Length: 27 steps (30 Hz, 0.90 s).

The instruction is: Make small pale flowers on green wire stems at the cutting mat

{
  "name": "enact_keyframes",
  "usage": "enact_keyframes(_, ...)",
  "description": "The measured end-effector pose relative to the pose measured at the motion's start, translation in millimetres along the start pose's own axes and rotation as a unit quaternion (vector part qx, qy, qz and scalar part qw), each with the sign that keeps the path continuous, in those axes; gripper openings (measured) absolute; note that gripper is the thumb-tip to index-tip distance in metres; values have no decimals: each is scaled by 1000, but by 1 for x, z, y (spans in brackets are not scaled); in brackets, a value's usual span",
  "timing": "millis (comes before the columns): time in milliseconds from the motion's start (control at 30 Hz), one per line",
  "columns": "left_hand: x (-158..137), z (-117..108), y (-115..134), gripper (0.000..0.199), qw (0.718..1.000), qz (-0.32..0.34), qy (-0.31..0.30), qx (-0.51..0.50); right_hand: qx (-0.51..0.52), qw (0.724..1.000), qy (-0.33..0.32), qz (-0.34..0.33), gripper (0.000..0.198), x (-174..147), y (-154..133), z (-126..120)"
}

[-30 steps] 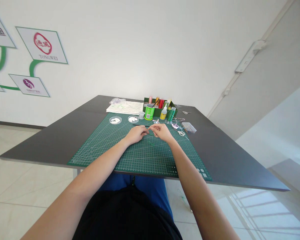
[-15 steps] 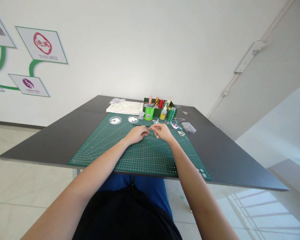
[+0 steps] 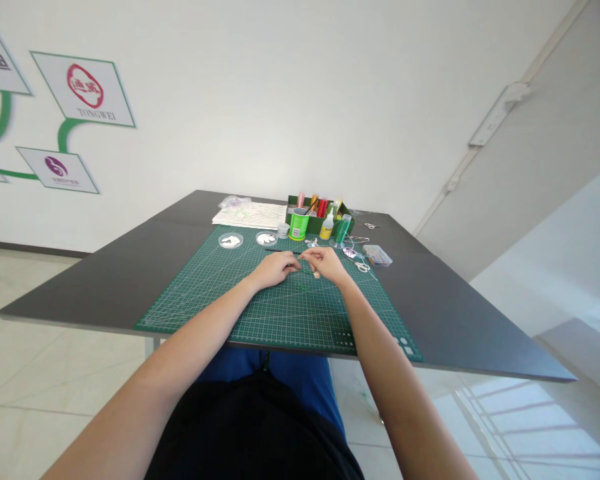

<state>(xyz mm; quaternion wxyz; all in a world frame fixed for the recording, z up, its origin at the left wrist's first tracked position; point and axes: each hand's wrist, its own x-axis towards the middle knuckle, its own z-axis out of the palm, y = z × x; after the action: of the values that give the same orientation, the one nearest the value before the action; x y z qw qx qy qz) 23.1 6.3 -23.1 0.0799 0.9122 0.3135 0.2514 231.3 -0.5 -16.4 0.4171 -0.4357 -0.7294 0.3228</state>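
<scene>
Both my hands meet over the green cutting mat (image 3: pixel 290 320), fingertips almost touching. My left hand (image 3: pixel 275 268) rests on the mat with its fingers curled closed on a thin green thread (image 3: pixel 306 271), which runs toward the right palm. My right hand (image 3: pixel 326 262) is closed in a pinch just beside the left fingertips; what lies in the pinch is too small to make out. A little tan piece shows beneath the right fingers. Behind the fingers lies a thin dark stick (image 3: pixel 279 251), partly hidden by the hands.
Behind the hands stand a green can (image 3: pixel 299 225), a glue bottle (image 3: pixel 327 227) and a green box (image 3: pixel 350 227) of thread spools. Two shallow dishes (image 3: pixel 231 241) sit left. White scissors (image 3: pixel 363 267) and a clear plastic case (image 3: pixel 378 255) lie right. White sheets (image 3: pixel 260 217) lie at the back.
My right hand has shifted very slightly, its fingers a little changed in pose, and the green thread below it shows more plainly. My left hand stays in place.
</scene>
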Motion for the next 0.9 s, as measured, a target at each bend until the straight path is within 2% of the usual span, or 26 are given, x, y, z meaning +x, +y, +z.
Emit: enact_keyframes(900,0,-4,6,16,1000,7,5,-15,-14,1000,-12,22,39,1,5,-4)
